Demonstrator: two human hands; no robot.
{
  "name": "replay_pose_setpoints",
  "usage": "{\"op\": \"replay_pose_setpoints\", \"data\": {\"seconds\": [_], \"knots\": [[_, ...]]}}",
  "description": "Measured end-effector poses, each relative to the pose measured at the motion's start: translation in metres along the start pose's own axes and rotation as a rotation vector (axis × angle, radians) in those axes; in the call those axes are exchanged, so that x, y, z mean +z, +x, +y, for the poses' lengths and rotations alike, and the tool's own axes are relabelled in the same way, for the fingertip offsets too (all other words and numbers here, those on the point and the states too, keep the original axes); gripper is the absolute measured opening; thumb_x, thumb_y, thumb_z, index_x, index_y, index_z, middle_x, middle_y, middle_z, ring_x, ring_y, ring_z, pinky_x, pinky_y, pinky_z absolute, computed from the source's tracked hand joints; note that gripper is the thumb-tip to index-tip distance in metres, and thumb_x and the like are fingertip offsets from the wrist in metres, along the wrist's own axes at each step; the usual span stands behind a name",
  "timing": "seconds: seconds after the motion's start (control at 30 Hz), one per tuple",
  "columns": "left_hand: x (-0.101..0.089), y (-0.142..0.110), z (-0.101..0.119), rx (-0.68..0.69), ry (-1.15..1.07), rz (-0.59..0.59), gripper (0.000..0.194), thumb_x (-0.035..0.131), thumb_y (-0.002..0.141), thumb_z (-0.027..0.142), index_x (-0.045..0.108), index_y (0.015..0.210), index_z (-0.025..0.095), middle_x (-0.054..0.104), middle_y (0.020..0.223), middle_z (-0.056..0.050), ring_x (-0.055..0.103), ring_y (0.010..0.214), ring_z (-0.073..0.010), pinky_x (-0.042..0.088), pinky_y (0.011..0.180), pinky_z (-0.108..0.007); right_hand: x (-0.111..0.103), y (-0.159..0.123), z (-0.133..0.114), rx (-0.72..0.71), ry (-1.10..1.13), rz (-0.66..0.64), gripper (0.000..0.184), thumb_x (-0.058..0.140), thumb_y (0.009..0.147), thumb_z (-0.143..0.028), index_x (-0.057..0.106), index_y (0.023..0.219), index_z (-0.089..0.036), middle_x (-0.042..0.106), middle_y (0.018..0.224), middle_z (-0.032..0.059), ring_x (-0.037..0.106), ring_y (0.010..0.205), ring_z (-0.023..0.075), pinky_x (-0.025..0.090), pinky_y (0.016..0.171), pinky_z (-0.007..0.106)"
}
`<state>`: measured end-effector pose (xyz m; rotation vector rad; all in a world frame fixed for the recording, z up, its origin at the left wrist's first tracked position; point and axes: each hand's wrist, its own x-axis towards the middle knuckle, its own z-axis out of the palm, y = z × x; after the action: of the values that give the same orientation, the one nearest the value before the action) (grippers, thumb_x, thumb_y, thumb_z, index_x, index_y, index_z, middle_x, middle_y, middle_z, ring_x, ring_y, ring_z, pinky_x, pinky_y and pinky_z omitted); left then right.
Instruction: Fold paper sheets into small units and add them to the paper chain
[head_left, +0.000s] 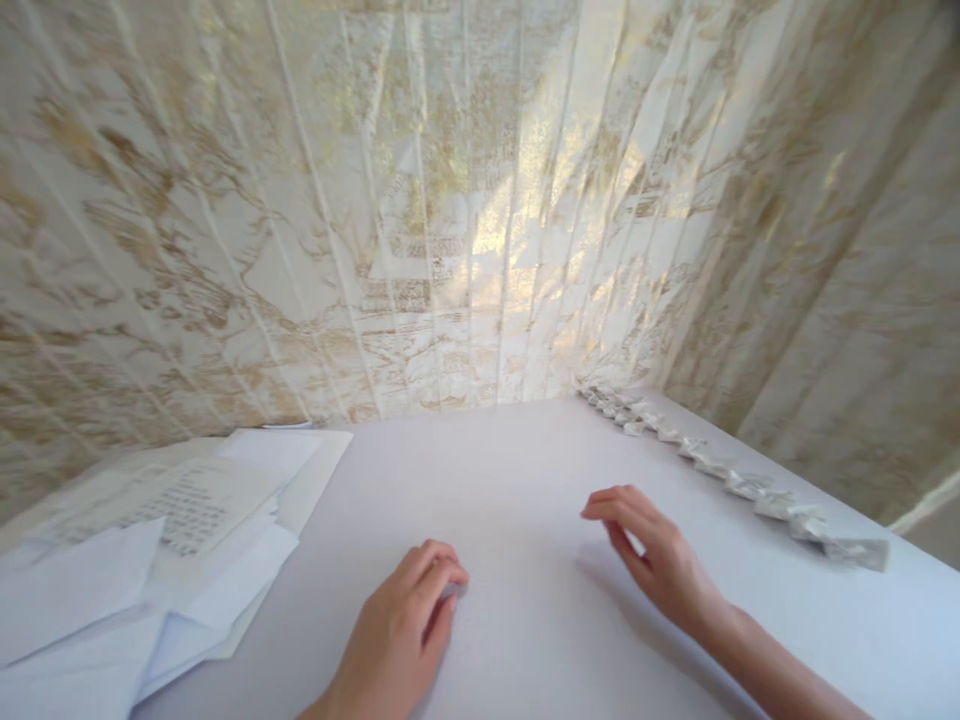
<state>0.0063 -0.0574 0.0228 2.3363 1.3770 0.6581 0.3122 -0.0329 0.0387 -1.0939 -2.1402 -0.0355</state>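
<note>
Folded paper row (750, 486), right of my right grip (661, 552), which is empty.
Thumb and fingers stand apart there; my left grip (405, 620) curls loosely over the tabletop (450, 480), its underside hidden, so I can't tell whether it pinches anything. I judge the row's pieces formed and lined up; what's left I can't tell. Its long axis slants from ahead of my right grip to its near right. Left of my left grip, paper sheets (217, 500) lie loosely piled.

Can't read anything here tbh, the lines on the printed sheet (187, 508) and patterned curtain (429, 258) are too blurry.
</note>
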Motion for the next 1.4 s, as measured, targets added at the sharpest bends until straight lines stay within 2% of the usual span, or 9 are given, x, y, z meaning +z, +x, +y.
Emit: {"op": "replay_pose_setpoints", "data": {"seconds": [0.1,0.2,0.3,0.4,0.47,0.53,0.7,0.87,1.4], "knots": [[-0.010,-0.018,0.009,0.021,0.079,-0.021,0.031,0.045,0.080,0.011,0.059,0.103,0.026,0.059,0.119,-0.005,0.059,0.105,-0.0195,0.049,0.090,-0.031,0.050,0.025,-0.051,-0.160,0.198,-0.156,0.032,0.033,0.093,-0.005,0.060,0.098,-0.021,0.066,0.093,0.0087,0.059,0.081,0.0201,0.050,0.072,0.033],[-0.035,-0.044,-0.006,-0.022,0.188,-0.001,0.033,0.053,0.081,0.020,0.061,0.111,0.031,0.059,0.128,-0.003,0.059,0.111,-0.0223,0.050,0.094,-0.033,0.073,0.036,-0.078,-0.211,0.259,-0.279,0.031,0.038,0.088,-0.001,0.060,0.098,-0.021,0.065,0.096,0.0068,0.057,0.082,0.0201,0.048,0.074,0.033],[-0.082,-0.068,-0.053,-0.160,0.329,0.162,0.031,0.052,0.085,0.038,0.061,0.115,0.035,0.061,0.127,0.000,0.060,0.114,-0.0253,0.048,0.099,-0.039,0.076,0.039,-0.082,-0.196,0.304,-0.331,0.034,0.039,0.085,0.002,0.060,0.096,-0.021,0.064,0.096,0.0056,0.058,0.083,0.0192,0.047,0.075,0.031],[-0.138,-0.078,-0.116,-0.300,0.440,0.337,0.039,0.048,0.080,0.053,0.060,0.108,0.029,0.067,0.115,-0.004,0.062,0.111,-0.0321,0.047,0.099,-0.048,0.074,0.037,-0.075,-0.072,0.365,-0.321,0.035,0.038,0.083,0.004,0.059,0.094,-0.022,0.063,0.096,0.0048,0.059,0.086,0.0185,0.048,0.077,0.030],[-0.167,-0.078,-0.152,-0.377,0.508,0.390,0.039,0.041,0.083,0.051,0.057,0.109,0.025,0.067,0.114,-0.013,0.062,0.110,-0.0362,0.046,0.098,-0.054,0.074,0.035,-0.070,0.027,0.390,-0.301,0.035,0.038,0.082,0.005,0.058,0.093,-0.022,0.062,0.096,0.0041,0.060,0.087,0.0177,0.048,0.076,0.028],[-0.181,-0.075,-0.174,-0.410,0.564,0.353,0.038,0.040,0.083,0.048,0.055,0.110,0.024,0.067,0.116,-0.016,0.063,0.110,-0.0355,0.046,0.097,-0.052,0.076,0.034,-0.067,0.088,0.390,-0.285,0.035,0.038,0.081,0.005,0.058,0.092,-0.022,0.062,0.095,0.0034,0.060,0.085,0.0172,0.048,0.075,0.028],[-0.165,-0.059,-0.179,-0.439,0.668,0.246,0.046,0.051,0.079,0.046,0.056,0.117,0.020,0.065,0.122,-0.019,0.062,0.110,-0.0379,0.049,0.089,-0.052,0.080,0.035,-0.068,0.058,0.346,-0.302,0.037,0.038,0.077,0.007,0.060,0.090,-0.021,0.062,0.093,0.0042,0.058,0.087,0.0189,0.047,0.078,0.030],[-0.148,-0.046,-0.165,-0.500,0.770,0.150,0.041,0.044,0.085,0.034,0.061,0.114,0.010,0.066,0.115,-0.024,0.064,0.100,-0.0411,0.045,0.085,-0.055,0.080,0.035,-0.067,0.054,0.363,-0.319,0.038,0.040,0.073,0.008,0.061,0.088,-0.020,0.062,0.093,0.0045,0.057,0.088,0.0191,0.047,0.079,0.030],[-0.154,-0.031,-0.148,-0.696,0.644,0.034,0.043,0.031,0.091,0.036,0.055,0.114,0.009,0.062,0.123,-0.018,0.064,0.102,-0.0315,0.042,0.086,-0.040,0.084,0.033,-0.063,0.065,0.410,-0.323,0.040,0.042,0.071,0.011,0.063,0.086,-0.020,0.060,0.095,0.0036,0.057,0.088,0.0173,0.046,0.080,0.028]]}}
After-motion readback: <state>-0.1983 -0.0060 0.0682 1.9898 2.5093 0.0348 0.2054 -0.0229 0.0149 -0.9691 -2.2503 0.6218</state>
